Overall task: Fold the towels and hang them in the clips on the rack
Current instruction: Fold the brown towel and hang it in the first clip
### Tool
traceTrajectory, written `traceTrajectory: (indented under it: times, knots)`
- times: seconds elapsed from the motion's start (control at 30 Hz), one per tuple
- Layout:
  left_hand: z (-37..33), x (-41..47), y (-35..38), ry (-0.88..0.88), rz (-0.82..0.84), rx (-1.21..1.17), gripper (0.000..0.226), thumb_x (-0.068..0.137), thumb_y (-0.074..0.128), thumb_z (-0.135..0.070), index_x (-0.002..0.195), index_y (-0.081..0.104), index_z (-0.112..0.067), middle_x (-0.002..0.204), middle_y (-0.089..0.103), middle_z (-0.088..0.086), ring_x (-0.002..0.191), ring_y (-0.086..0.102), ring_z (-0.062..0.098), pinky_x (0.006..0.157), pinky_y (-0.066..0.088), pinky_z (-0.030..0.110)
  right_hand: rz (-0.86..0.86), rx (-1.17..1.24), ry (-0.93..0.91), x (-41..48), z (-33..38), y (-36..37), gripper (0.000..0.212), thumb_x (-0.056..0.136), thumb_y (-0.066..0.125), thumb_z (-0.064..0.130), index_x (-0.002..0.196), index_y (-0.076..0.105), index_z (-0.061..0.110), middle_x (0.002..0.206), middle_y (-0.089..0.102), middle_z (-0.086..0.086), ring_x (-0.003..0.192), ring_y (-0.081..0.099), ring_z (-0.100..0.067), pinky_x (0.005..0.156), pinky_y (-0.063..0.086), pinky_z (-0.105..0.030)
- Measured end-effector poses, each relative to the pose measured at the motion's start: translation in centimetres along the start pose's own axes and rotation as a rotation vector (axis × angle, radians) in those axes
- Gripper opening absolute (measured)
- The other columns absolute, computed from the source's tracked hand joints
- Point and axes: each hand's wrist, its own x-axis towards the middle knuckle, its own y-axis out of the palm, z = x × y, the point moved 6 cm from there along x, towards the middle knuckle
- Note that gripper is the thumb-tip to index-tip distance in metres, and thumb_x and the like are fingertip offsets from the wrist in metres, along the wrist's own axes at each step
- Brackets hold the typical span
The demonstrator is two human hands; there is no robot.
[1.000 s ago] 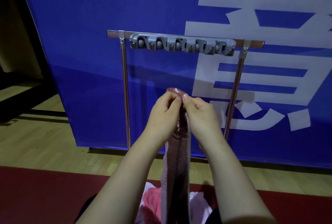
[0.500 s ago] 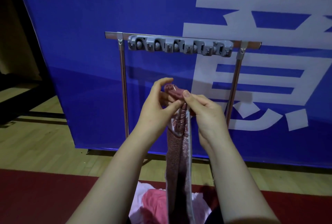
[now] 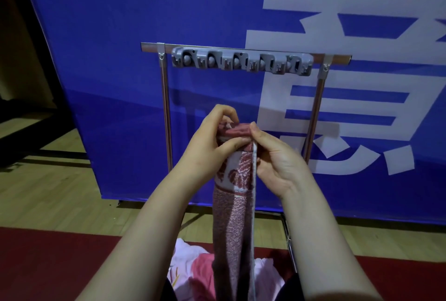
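towel (image 3: 233,216), dusky pink with a paler patterned band near its upper end, hangs as a narrow folded strip in front of the rack (image 3: 166,107). both hands hold it up between the rack's two upright posts. its bunched top sits well below the rack's top rail and does not touch it. its lower end runs out of the bottom of the view.

left hand (image 3: 207,141) grips the top of the towel on the side of the rack's left post. the fingers are curled over the bunched cloth and the thumb is pressed across its front. right hand (image 3: 277,163) pinches the towel's top edge on the side of the right post. thumb and forefinger are closed on the cloth, and a pale hem drops straight down from the pinch. the other fingers are curled loosely behind the strip. the two hands are close together at the towel's top.

grey clip strip (image 3: 241,62) is fixed along the rack's top rail and spans most of the gap between the posts, with round rollers showing in its clips.

pile of towels (image 3: 185,264), white and bright pink, lies low on the near side of the rack, partly behind the hanging strip. blue banner (image 3: 120,59) with large white characters stands just behind the rack. wooden floor (image 3: 48,192) runs under the rack, and a red mat (image 3: 48,264) lies on its near side.
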Motion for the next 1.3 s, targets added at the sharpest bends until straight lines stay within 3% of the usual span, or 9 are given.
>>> traceTrajectory:
  times: [0.2, 0.33, 0.5, 0.67, 0.87, 0.97, 1.13, 1.23, 1.3]
  knots:
    - [-0.7, 0.2, 0.2, 0.132, -0.003, 0.135, 0.03, 0.09, 0.071, -0.016, 0.098, 0.051, -0.036, 0.107, 0.048, -0.008, 0.098, 0.051, -0.011, 0.082, 0.041, 0.003, -0.014, 0.027, -0.009, -0.1, 0.1, -0.1, 0.018, 0.085, 0.071, 0.019, 0.088, 0.078, 0.002, 0.107, 0.073, -0.022, 0.102, 0.071, -0.031, 0.097, 0.054, -0.045]
    - [-0.5, 0.6, -0.2, 0.164, 0.011, 0.22, 0.024, 0.09, 0.071, -0.019, 0.103, 0.054, -0.032, 0.112, 0.047, -0.008, 0.102, 0.051, -0.011, 0.084, 0.042, 0.003, -0.031, -0.008, -0.023, 0.1, 0.3, -0.2, 0.02, 0.085, 0.072, 0.02, 0.096, 0.077, 0.004, 0.108, 0.073, -0.019, 0.101, 0.071, -0.029, 0.097, 0.054, -0.044]
    - [-0.6, 0.9, -0.3, 0.233, 0.038, 0.307, 0.014, 0.093, 0.066, -0.025, 0.103, 0.059, -0.017, 0.116, 0.046, -0.006, 0.104, 0.054, 0.003, 0.088, 0.05, 0.016, -0.033, 0.001, -0.04, 0.0, 0.3, 0.0, 0.017, 0.087, 0.07, 0.02, 0.093, 0.078, 0.006, 0.104, 0.075, -0.017, 0.096, 0.073, -0.026, 0.089, 0.057, -0.039]
    - [-1.1, 0.5, -0.1, 0.276, -0.021, 0.279, 0.015, 0.094, 0.066, -0.023, 0.107, 0.059, -0.02, 0.113, 0.05, -0.007, 0.103, 0.054, 0.002, 0.087, 0.045, 0.011, -0.077, 0.006, -0.088, 0.3, 0.6, 0.3, 0.022, 0.087, 0.07, 0.021, 0.101, 0.075, 0.004, 0.104, 0.074, -0.017, 0.092, 0.073, -0.026, 0.081, 0.059, -0.036]
    - [-1.2, 0.7, 0.1, 0.276, -0.016, 0.242, 0.018, 0.092, 0.069, -0.016, 0.107, 0.06, -0.012, 0.111, 0.052, -0.001, 0.104, 0.054, 0.0, 0.089, 0.044, 0.01, -0.007, 0.083, -0.058, -0.1, 0.5, 0.3, 0.027, 0.087, 0.07, 0.019, 0.107, 0.072, 0.001, 0.11, 0.072, -0.02, 0.099, 0.072, -0.029, 0.087, 0.058, -0.04]
    - [-1.7, 0.8, 0.1, 0.285, 0.001, 0.175, 0.016, 0.09, 0.07, -0.016, 0.103, 0.061, -0.014, 0.116, 0.051, 0.003, 0.109, 0.056, 0.009, 0.093, 0.046, 0.015, 0.02, 0.122, -0.058, -0.4, 0.6, 0.4, 0.023, 0.087, 0.067, 0.018, 0.103, 0.072, 0.002, 0.11, 0.072, -0.021, 0.101, 0.071, -0.03, 0.092, 0.056, -0.042]
    - [-2.1, 1.1, 0.3, 0.213, 0.001, 0.154, 0.017, 0.091, 0.069, -0.021, 0.098, 0.055, -0.027, 0.103, 0.057, -0.004, 0.095, 0.057, 0.0, 0.082, 0.043, 0.009, 0.036, 0.171, -0.04, 0.1, 0.6, 0.9, 0.028, 0.089, 0.068, 0.018, 0.11, 0.068, 0.0, 0.116, 0.069, -0.023, 0.105, 0.069, -0.032, 0.092, 0.057, -0.043]
    - [-1.6, 1.2, 0.6, 0.131, 0.029, 0.144, 0.015, 0.092, 0.069, -0.025, 0.095, 0.054, -0.023, 0.088, 0.062, -0.009, 0.081, 0.061, -0.002, 0.068, 0.048, 0.013, 0.044, 0.181, -0.039, 0.4, 0.3, 0.7, 0.036, 0.091, 0.066, 0.019, 0.118, 0.064, -0.004, 0.12, 0.067, -0.026, 0.109, 0.068, -0.034, 0.095, 0.055, -0.045]
    - [-1.4, 1.2, 0.5, 0.135, 0.004, 0.167, 0.017, 0.091, 0.07, -0.025, 0.096, 0.055, -0.019, 0.088, 0.063, -0.007, 0.083, 0.064, 0.002, 0.07, 0.052, 0.019, 0.054, 0.161, -0.044, 0.4, 0.1, 0.4, 0.041, 0.094, 0.063, 0.024, 0.123, 0.062, -0.005, 0.121, 0.067, -0.026, 0.113, 0.066, -0.035, 0.1, 0.052, -0.047]
